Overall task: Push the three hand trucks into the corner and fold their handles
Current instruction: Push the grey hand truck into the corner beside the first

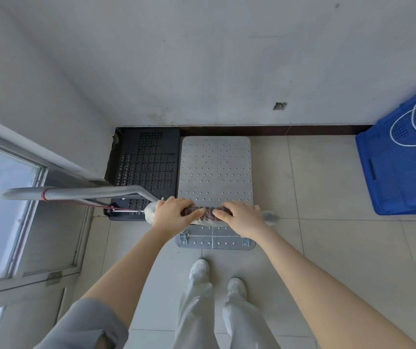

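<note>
Beige floor tiles meet white walls at the corner, where a black perforated hand truck (149, 159) is parked. Just beside it stands a silver studded-deck hand truck (215, 167), against the skirting. The left hand (171, 212) and right hand (242, 217) curl round its tape-wrapped handle bar (208, 212). Pushing looks finished for this truck. Next the handle must fold down onto the deck.

The floor's far-left corner is taken: the black hand truck (149, 170) sits in it, and the silver hand truck (215, 172) stands just beside it against the back wall (227, 71). The black truck's raised handle (75, 193) bars the left side beside the window (0, 222). Bare tiles (315, 177) lie open between the silver truck and the blue crate (403, 159).
</note>
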Action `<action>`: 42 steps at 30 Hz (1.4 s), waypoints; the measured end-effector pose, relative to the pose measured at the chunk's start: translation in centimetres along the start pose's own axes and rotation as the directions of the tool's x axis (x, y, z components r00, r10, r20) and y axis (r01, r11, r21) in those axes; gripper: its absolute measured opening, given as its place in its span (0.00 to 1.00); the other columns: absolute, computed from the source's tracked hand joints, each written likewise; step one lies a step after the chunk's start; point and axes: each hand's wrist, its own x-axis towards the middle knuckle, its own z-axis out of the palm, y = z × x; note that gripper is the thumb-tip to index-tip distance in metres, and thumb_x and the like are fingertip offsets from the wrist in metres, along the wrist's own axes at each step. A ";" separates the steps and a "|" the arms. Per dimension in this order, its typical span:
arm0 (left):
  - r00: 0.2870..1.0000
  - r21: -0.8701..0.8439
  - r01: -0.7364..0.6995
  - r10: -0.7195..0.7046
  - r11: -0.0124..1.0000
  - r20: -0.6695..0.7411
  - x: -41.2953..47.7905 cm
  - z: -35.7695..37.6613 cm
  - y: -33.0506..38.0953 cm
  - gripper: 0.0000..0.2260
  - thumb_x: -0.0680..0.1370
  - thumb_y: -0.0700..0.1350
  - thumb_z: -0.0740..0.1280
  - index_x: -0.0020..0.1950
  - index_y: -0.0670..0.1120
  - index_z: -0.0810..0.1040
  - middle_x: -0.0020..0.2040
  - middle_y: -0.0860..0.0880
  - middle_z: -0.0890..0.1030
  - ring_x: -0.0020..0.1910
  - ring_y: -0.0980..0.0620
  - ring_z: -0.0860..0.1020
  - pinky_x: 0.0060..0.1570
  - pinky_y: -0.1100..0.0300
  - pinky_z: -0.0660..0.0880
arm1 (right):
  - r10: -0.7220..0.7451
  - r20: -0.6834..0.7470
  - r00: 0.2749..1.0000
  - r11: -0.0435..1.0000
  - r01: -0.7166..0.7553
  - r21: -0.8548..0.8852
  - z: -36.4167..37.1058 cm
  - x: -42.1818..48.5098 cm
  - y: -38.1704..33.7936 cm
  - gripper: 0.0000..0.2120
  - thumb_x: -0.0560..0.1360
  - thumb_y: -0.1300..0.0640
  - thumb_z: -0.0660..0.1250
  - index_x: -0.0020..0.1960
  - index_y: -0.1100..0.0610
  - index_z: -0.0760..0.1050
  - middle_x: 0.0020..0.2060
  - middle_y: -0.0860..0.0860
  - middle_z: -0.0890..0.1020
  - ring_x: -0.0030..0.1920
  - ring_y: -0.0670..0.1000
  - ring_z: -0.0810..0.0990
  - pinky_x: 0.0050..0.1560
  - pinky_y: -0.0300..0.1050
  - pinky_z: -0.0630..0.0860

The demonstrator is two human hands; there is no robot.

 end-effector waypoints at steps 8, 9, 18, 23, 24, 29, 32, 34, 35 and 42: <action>1.000 0.002 -0.014 0.014 1.000 0.002 3.9 -1.6 -1.1 0.29 0.66 0.72 0.48 0.40 0.51 0.78 0.34 0.55 0.73 0.41 0.51 0.69 0.41 0.56 0.54 | 0.030 0.001 1.000 1.000 -0.030 0.010 -2.1 3.2 -0.9 0.21 0.78 0.37 0.50 0.60 0.48 0.72 0.61 0.50 0.77 0.61 0.56 0.74 0.59 0.55 0.62; 1.000 0.002 -0.014 0.014 1.000 0.005 4.3 -1.8 -1.3 0.30 0.66 0.72 0.48 0.40 0.51 0.78 0.35 0.54 0.74 0.42 0.51 0.69 0.41 0.56 0.54 | 0.028 -0.010 1.000 1.000 -0.028 -0.001 -2.2 3.5 -1.1 0.21 0.78 0.38 0.50 0.62 0.47 0.71 0.61 0.50 0.77 0.62 0.56 0.73 0.60 0.55 0.62; 0.999 0.019 -0.009 0.009 1.000 0.035 7.4 -2.5 -1.4 0.30 0.66 0.72 0.45 0.42 0.52 0.76 0.36 0.55 0.73 0.42 0.52 0.66 0.44 0.55 0.55 | 0.011 -0.001 1.000 1.000 -0.011 -0.025 -4.1 6.2 -0.7 0.22 0.79 0.37 0.49 0.65 0.46 0.69 0.63 0.49 0.75 0.64 0.56 0.71 0.61 0.56 0.62; 1.000 0.000 -0.010 0.010 1.000 0.021 8.4 -2.1 -0.9 0.30 0.66 0.72 0.45 0.42 0.51 0.76 0.37 0.55 0.75 0.43 0.52 0.67 0.45 0.55 0.56 | 0.008 -0.004 1.000 1.000 -0.008 -0.023 -5.5 6.7 -0.1 0.21 0.79 0.38 0.50 0.65 0.46 0.70 0.63 0.49 0.76 0.63 0.55 0.70 0.60 0.55 0.61; 1.000 0.002 -0.011 0.011 1.000 0.018 8.5 -2.1 -0.8 0.31 0.67 0.72 0.45 0.42 0.51 0.77 0.37 0.55 0.75 0.43 0.52 0.67 0.44 0.56 0.56 | 0.007 -0.002 1.000 1.000 -0.007 -0.023 -5.7 6.9 0.0 0.21 0.79 0.38 0.50 0.65 0.47 0.70 0.63 0.49 0.76 0.63 0.55 0.70 0.60 0.55 0.61; 1.000 0.019 -0.015 0.015 1.000 0.020 9.1 -2.2 -1.2 0.31 0.67 0.71 0.46 0.43 0.51 0.77 0.38 0.54 0.77 0.42 0.53 0.67 0.45 0.55 0.57 | 0.006 -0.017 1.000 1.000 -0.006 -0.022 -5.7 7.3 0.0 0.22 0.78 0.37 0.50 0.62 0.48 0.71 0.60 0.49 0.77 0.63 0.55 0.71 0.59 0.55 0.61; 1.000 0.009 -0.012 0.012 1.000 0.016 9.1 -2.1 -1.2 0.30 0.67 0.72 0.46 0.42 0.51 0.77 0.37 0.55 0.76 0.42 0.53 0.67 0.45 0.55 0.57 | -0.001 -0.018 1.000 1.000 0.001 -0.020 -5.8 7.2 0.0 0.22 0.78 0.37 0.50 0.63 0.48 0.71 0.60 0.49 0.77 0.63 0.55 0.71 0.60 0.55 0.61; 1.000 0.006 -0.009 0.009 1.000 0.016 9.1 -2.1 -1.1 0.29 0.67 0.72 0.46 0.41 0.52 0.76 0.36 0.55 0.75 0.42 0.53 0.67 0.45 0.55 0.57 | -0.003 -0.026 1.000 1.000 0.003 -0.012 -5.8 7.1 -0.1 0.22 0.78 0.37 0.50 0.62 0.48 0.72 0.60 0.48 0.77 0.62 0.55 0.71 0.59 0.54 0.61; 1.000 0.004 -0.009 0.009 1.000 0.019 9.0 -2.1 -1.1 0.29 0.67 0.72 0.46 0.40 0.52 0.75 0.36 0.55 0.74 0.42 0.53 0.67 0.46 0.55 0.57 | -0.005 -0.029 1.000 1.000 0.004 -0.008 -5.8 7.0 -0.1 0.22 0.78 0.37 0.50 0.62 0.48 0.72 0.59 0.48 0.77 0.61 0.54 0.71 0.59 0.54 0.61; 0.992 -0.026 0.028 -0.025 0.999 0.123 8.3 -2.6 -0.8 0.21 0.70 0.69 0.52 0.43 0.54 0.74 0.40 0.55 0.76 0.48 0.50 0.71 0.49 0.55 0.57 | 0.036 -0.065 0.997 0.999 -0.037 -0.022 -5.5 5.9 -0.6 0.22 0.78 0.37 0.52 0.63 0.49 0.71 0.61 0.51 0.77 0.62 0.55 0.71 0.61 0.54 0.61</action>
